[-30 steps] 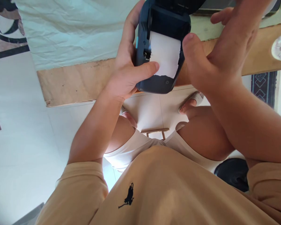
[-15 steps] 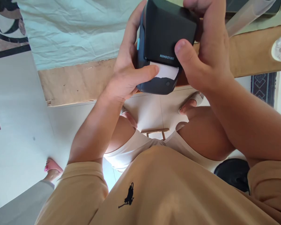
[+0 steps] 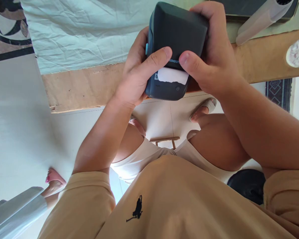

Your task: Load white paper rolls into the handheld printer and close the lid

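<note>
Between both hands I hold a dark label printer (image 3: pixel 178 31) above the table's near edge, its front end toward me. A white paper label strip (image 3: pixel 173 75) with a torn edge sticks out of its slot. My left hand (image 3: pixel 142 68) is wrapped round the left side, its thumb lying on the lid near the printed brand name. On the other side my right hand (image 3: pixel 211 49) grips the printer, its thumb on the lid over part of that name. The fingers under the printer are hidden. A light blue button (image 3: pixel 147 49) shows on the left side.
A pale green cloth (image 3: pixel 84 33) covers the wooden table (image 3: pixel 84 87). At right lie a translucent roll (image 3: pixel 260 23), a dark flat object (image 3: pixel 246 8) and a clear patterned glass object (image 3: pixel 298 51). Another person's foot in a pink slipper (image 3: pixel 55 176) is at lower left.
My left thumb has moved off the paper strip up onto the lid. My right hand has shifted slightly left and down. The other person's leg at lower left has moved.
</note>
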`<state>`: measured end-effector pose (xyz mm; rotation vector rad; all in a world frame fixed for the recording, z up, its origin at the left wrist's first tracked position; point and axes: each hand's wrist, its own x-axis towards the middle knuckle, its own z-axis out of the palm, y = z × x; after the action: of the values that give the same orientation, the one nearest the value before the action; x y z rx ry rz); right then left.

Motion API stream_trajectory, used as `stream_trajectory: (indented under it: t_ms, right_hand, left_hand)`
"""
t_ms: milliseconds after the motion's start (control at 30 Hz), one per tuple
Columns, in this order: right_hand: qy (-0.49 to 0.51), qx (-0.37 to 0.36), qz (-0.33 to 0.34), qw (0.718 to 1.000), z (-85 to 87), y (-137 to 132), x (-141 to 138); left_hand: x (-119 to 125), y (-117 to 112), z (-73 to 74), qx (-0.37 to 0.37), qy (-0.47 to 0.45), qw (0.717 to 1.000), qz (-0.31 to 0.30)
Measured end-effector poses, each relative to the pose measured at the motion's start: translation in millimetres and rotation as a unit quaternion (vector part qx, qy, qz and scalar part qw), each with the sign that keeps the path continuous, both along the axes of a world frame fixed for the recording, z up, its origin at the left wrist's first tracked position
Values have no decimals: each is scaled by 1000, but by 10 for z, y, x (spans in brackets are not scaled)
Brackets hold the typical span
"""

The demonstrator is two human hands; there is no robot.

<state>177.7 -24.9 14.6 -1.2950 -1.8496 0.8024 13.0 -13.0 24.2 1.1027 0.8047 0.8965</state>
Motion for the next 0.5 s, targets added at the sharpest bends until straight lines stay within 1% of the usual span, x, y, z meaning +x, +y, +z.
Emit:
stream_trajectory:
  t_ms: [200, 367, 433, 500]
  right_hand:
    - [7, -22, 13, 1000, 3, 27, 22]
    - [18, -21, 29, 999, -52, 63, 36]
    - [20, -14, 27, 999, -67, 64, 36]
    - [23, -3, 23, 999, -68, 60, 34]
  left_hand:
    - [-4, 21, -24, -2, -16, 1000, -7]
    - [-8, 27, -49, -5, -3, 1000, 5]
    - [-5, 27, -35, -22, -7, 1000, -8]
    - [1, 30, -12, -45, -40, 998, -36]
